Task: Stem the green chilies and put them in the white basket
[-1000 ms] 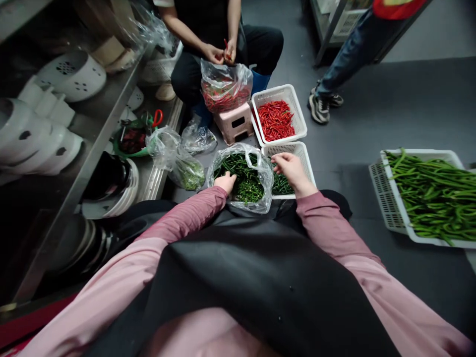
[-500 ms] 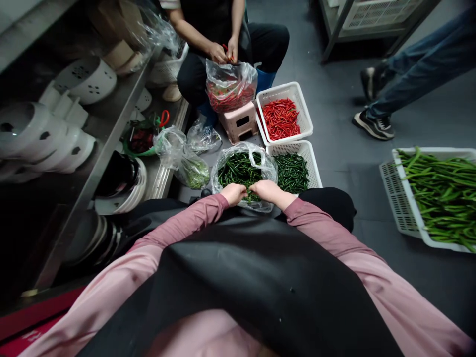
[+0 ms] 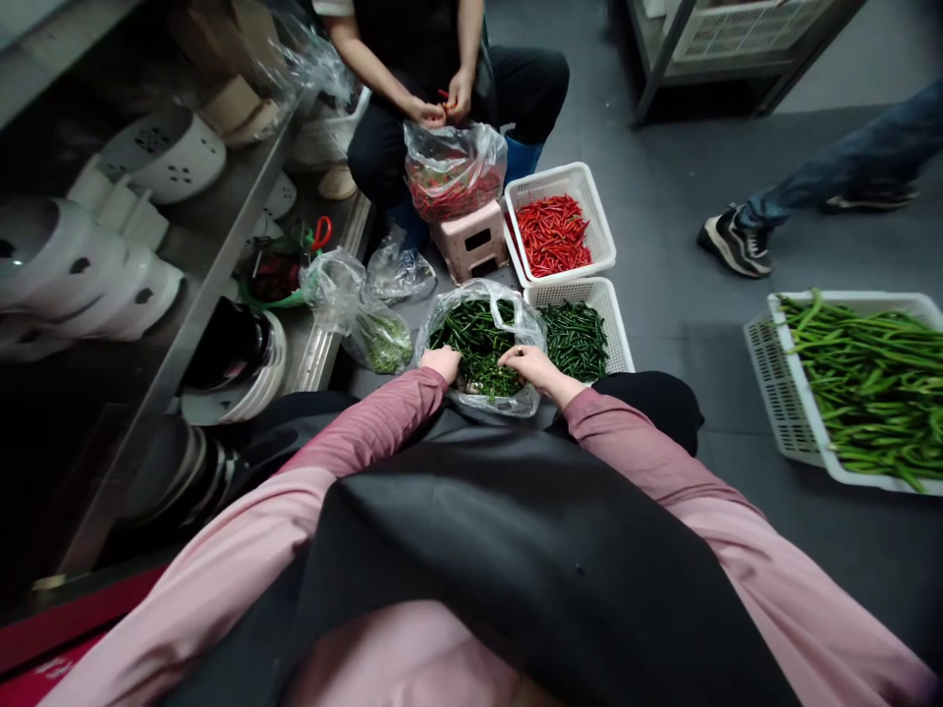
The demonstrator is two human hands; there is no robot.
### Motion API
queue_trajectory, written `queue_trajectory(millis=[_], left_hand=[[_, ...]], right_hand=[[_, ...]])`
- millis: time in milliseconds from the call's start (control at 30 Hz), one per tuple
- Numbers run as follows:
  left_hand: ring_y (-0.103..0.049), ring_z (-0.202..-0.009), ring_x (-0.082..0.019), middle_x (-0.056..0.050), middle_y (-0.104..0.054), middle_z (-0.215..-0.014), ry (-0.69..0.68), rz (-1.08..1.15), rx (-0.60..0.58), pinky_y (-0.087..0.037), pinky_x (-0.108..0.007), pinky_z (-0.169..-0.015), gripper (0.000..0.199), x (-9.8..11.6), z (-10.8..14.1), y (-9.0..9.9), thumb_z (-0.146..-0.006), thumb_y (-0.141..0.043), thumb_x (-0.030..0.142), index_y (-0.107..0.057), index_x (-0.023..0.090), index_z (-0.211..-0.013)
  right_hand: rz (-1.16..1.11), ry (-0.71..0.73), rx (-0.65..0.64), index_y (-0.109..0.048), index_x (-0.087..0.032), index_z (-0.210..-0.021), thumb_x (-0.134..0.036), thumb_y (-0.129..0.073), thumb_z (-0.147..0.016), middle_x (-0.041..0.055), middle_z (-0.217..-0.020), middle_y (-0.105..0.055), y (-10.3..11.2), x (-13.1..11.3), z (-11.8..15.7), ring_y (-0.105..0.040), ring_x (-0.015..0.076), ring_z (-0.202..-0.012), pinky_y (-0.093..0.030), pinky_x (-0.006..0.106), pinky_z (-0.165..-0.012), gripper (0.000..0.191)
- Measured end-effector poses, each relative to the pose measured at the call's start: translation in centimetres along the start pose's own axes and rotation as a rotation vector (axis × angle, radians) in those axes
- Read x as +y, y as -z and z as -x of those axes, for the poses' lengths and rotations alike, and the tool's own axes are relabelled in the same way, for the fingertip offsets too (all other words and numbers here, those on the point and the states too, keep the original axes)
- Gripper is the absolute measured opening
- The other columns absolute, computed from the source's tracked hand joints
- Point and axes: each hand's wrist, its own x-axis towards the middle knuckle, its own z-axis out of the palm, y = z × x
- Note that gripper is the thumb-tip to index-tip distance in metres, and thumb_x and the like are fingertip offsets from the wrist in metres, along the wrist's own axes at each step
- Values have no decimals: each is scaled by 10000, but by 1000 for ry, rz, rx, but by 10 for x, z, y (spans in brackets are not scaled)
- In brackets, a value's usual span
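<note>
A clear plastic bag (image 3: 526, 401) full of green chilies (image 3: 471, 329) stands open before my knees. My left hand (image 3: 443, 363) is at the bag's left side, over the chilies, its fingertips hidden. Over the bag's right part, my right hand (image 3: 531, 363) has thumb and fingers pinched together; whatever is between them is too small to make out. Just right of the bag, a white basket (image 3: 621, 329) holds small green chilies (image 3: 575, 339). Behind it, red chilies (image 3: 552, 236) lie in another white basket (image 3: 600, 221).
Across from me a seated person's hands (image 3: 446, 106) work over a bag of red chilies (image 3: 453, 187) on a pink stool (image 3: 471, 243). Shelves of white bowls (image 3: 166, 157) line the left. At right are a basket of long green peppers (image 3: 869, 383) and a walking person's shoe (image 3: 737, 243).
My hands have moved apart, the left one to the left and slightly up, the right one slightly up. The walking person's rear foot has swung to the right. The other person's hands have shifted slightly.
</note>
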Motion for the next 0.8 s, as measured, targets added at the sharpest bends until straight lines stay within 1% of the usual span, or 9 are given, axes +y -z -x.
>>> queue_trajectory(millis=[67,167,233,300,367,433,533,667,800], left_hand=[[-614,-914,-247,-125,-609,-1004,-49,76,93,-447,-313,-753,305,11,7,4,-857,-472,359,-665,161,-983],[-609,-853,-213,-92,-634,-919,-179,223,168,-430,-279,-724,345,31,16,11,-843,-479,444,-679,174,-922],[-599,-781,-187,-71,-638,-815,-239,353,150,-418,-262,-693,339,40,16,14,-828,-499,444,-687,164,-853],[-574,-709,-161,-47,-623,-722,-246,518,138,-408,-247,-657,319,41,12,15,-816,-517,417,-685,147,-796],[-545,-651,-134,-22,-603,-659,-241,689,99,-398,-230,-619,286,36,9,13,-803,-530,375,-682,135,-772],[-515,-581,-111,-3,-583,-609,-229,839,14,-386,-219,-571,269,31,10,9,-796,-521,340,-676,125,-754],[-449,-452,-84,19,-530,-518,-138,987,-91,-354,-215,-487,270,32,17,1,-789,-501,320,-645,123,-673],[-347,-337,-73,43,-409,-387,112,1144,-173,-276,-223,-399,217,47,23,-8,-733,-521,235,-556,144,-540],[-310,-306,-78,32,-394,-377,360,1302,-257,-247,-237,-377,237,50,19,-10,-758,-474,234,-524,153,-542]], right_hand=[[-103,-43,-26,-645,-150,-852,-256,-589,-754,-58,-514,-454,-2,-1,2,-331,60,-386,-291,205,-402,155],[-141,22,-89,-631,-156,-837,-379,-593,-770,-63,-499,-435,-5,-5,5,-318,58,-387,-257,205,-395,236],[-148,100,-57,-619,-145,-745,-370,-575,-788,-50,-504,-449,-6,-7,4,-327,59,-411,-265,207,-411,234],[-217,142,36,-603,-137,-699,-334,-545,-813,-40,-521,-452,-5,-9,1,-328,59,-423,-277,209,-422,235],[-329,121,97,-597,-136,-736,-307,-492,-848,-39,-552,-442,-3,-9,-4,-311,57,-414,-283,213,-418,229],[-379,74,84,-585,-139,-774,-291,-439,-875,-39,-567,-425,-1,-8,-7,-292,60,-400,-289,220,-412,234],[-182,136,116,-571,-151,-728,-270,-452,-870,-18,-571,-444,-2,-5,-6,-364,90,-451,-338,233,-461,220],[300,487,270,-576,-160,-711,-226,-495,-851,61,-749,-564,-9,-4,3,-508,162,-701,-400,264,-641,175],[567,710,229,-601,-153,-891,-217,-424,-898,104,-914,-583,-13,-5,13,-529,190,-830,-402,282,-732,188]])
